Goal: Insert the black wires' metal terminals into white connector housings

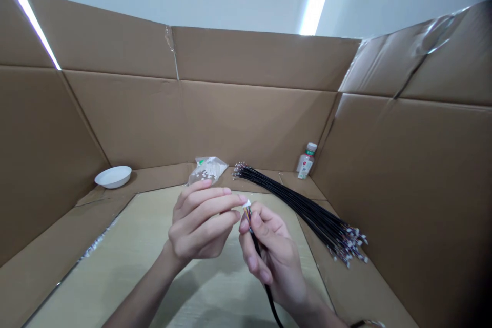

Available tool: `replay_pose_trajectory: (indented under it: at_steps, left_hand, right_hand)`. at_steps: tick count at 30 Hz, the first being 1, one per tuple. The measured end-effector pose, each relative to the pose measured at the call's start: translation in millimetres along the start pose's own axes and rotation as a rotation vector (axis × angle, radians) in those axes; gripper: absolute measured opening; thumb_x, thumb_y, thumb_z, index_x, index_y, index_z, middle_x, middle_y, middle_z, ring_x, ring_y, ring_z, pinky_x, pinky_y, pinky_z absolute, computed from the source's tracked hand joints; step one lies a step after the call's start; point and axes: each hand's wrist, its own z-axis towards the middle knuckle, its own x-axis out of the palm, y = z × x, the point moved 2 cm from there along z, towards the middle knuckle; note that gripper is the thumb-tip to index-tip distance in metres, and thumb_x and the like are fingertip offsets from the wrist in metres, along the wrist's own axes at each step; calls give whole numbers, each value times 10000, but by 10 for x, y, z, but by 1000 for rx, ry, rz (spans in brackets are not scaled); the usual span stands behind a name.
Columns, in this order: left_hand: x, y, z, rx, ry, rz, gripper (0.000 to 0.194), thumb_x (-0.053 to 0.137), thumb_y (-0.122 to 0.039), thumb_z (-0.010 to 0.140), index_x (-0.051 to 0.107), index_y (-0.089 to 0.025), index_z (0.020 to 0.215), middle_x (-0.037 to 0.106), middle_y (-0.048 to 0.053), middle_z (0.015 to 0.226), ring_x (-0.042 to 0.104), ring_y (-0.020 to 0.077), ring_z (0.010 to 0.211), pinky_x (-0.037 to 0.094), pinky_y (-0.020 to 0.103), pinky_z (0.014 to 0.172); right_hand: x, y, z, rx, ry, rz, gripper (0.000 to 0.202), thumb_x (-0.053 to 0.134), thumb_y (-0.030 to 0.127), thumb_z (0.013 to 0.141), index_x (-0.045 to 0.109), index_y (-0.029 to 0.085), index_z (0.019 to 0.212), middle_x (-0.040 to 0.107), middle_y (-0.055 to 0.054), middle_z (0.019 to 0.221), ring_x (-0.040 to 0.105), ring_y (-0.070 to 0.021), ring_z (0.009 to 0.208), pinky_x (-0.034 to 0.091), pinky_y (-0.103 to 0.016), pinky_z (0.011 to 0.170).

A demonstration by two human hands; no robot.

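Observation:
My right hand [274, 253] is closed on a black cable [258, 248], thumb and fingers gripping it near its upper end. Thin coloured wires come out of the black sheath there and run into a small white connector [246, 204]. The cable's lower part hangs down past my palm. My left hand [203, 220] is to the left with its fingers stretched out. One fingertip reaches the white connector and seems to touch it; whether anything small is between these fingers and the thumb does not show.
A bundle of black cables [292, 200] with white connectors at its near end lies at the right. Behind my hands are a clear bag of small white parts [208, 169] and a bottle [306, 161]. A white bowl [113, 177] stands at left. Cardboard walls [253, 123] surround the table.

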Motion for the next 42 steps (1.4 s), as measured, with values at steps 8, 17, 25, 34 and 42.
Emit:
replay_pose_trajectory:
  at_steps: [8, 17, 25, 34, 42]
  left_hand:
    - [52, -51, -30, -12, -4, -18, 19, 708, -185, 947, 715, -183, 929, 817, 40, 926, 742, 158, 848, 602, 357, 927]
    - [8, -62, -29, -29, -4, -47, 60, 700, -188, 957, 702, -168, 901, 789, 41, 931, 735, 167, 884, 610, 371, 943]
    - [22, -46, -22, 28, 9, 1, 122, 641, -213, 999, 692, -174, 895, 778, 39, 924, 718, 168, 927, 620, 355, 926]
    - [6, -38, -9, 37, 30, 1, 136, 614, -163, 997, 694, -171, 887, 771, 43, 941, 711, 166, 946, 609, 358, 949]
    - [-16, 28, 1, 56, 61, -8, 62, 653, -160, 969, 711, -175, 956, 772, 38, 921, 718, 168, 945, 596, 366, 968]
  right_hand:
    - [23, -12, -21, -5, 73, 54, 335, 586, 455, 1051, 583, 174, 869, 584, 49, 509, 255, -20, 316, 183, -126, 327]
    - [48, -47, -8, 6, 154, 66, 321, 564, 428, 1068, 585, 168, 882, 559, 60, 509, 246, -18, 331, 201, -136, 357]
    - [20, -70, 22, -5, 129, 24, 369, 586, 489, 1041, 540, 184, 839, 464, 88, 476, 185, -32, 356, 129, -188, 377]
    - [-16, -89, 44, 14, 109, -13, 384, 597, 519, 1028, 541, 186, 845, 460, 90, 475, 180, -35, 358, 117, -206, 384]
    - [-19, -90, 37, 11, 96, 18, 306, 583, 411, 1034, 601, 169, 848, 511, 71, 476, 193, -38, 350, 117, -209, 387]
